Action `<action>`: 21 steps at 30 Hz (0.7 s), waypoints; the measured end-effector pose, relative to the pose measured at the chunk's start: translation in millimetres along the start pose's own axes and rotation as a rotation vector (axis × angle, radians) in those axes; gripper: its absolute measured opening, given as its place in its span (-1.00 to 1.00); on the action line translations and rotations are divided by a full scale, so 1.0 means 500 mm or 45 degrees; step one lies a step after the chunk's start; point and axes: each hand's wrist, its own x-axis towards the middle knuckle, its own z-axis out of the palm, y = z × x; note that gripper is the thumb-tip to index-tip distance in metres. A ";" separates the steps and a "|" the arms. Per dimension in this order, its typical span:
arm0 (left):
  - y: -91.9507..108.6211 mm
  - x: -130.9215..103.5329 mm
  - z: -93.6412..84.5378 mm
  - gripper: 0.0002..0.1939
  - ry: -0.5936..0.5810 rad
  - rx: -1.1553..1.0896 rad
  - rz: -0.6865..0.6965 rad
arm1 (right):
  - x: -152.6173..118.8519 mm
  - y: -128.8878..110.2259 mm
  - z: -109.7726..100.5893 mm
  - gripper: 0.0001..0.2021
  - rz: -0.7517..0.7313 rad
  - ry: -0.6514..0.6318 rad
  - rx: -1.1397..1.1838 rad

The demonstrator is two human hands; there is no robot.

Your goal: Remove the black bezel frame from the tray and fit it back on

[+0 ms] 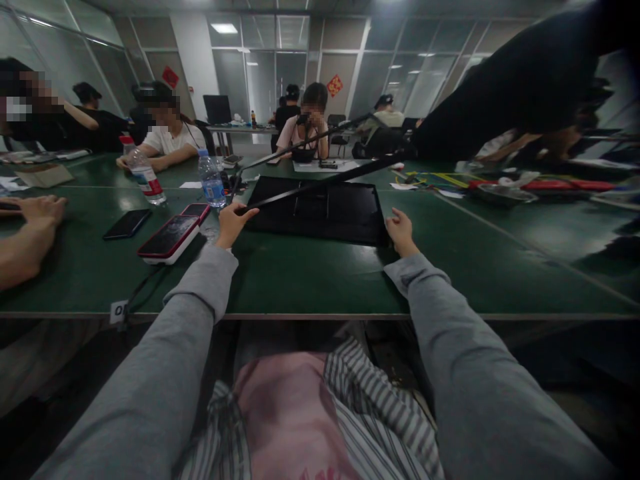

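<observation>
Black and slim, a rectangular frame (360, 173) slants above the green table (315, 287), its near left corner low and its right end higher, close to the black sleeve (505, 83) of another person on the right — whether that person grips it cannot be told. The person's left hand (233, 223) pinches the frame's near left corner between thumb and fingers. Under the frame, a shallow black tray (350, 215) lies flat on the table straight ahead of the person, with thin ridges inside it. The right hand (400, 231) is at the tray's near right corner, fingers partly curled; whether it grips the edge cannot be made out.

Left of the tray stands a water bottle (212, 183) with a blue cap, and beyond it, farther left, a tilted bottle (149, 181) with a red cap. Nearer the person lie a white device (170, 239) with a red-edged dark screen and, to its left, a dark phone (127, 225). At the far left edge rests a co-worker's hand (43, 215). On the right, a red bundle (565, 185) lies well apart from the tray — and across the table sits a person in pink (287, 137), near some papers (345, 166).
</observation>
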 end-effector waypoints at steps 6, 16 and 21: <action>0.011 -0.017 0.000 -0.61 -0.076 0.151 0.134 | 0.005 -0.043 -0.020 -0.43 0.187 -0.226 0.416; 0.003 -0.022 0.012 -0.60 -0.216 0.234 0.319 | -0.023 -0.044 0.000 -0.47 -0.120 -0.034 -0.035; -0.020 -0.017 0.030 -0.64 -0.337 0.220 0.441 | -0.046 -0.045 -0.009 -0.48 -0.262 0.071 -0.502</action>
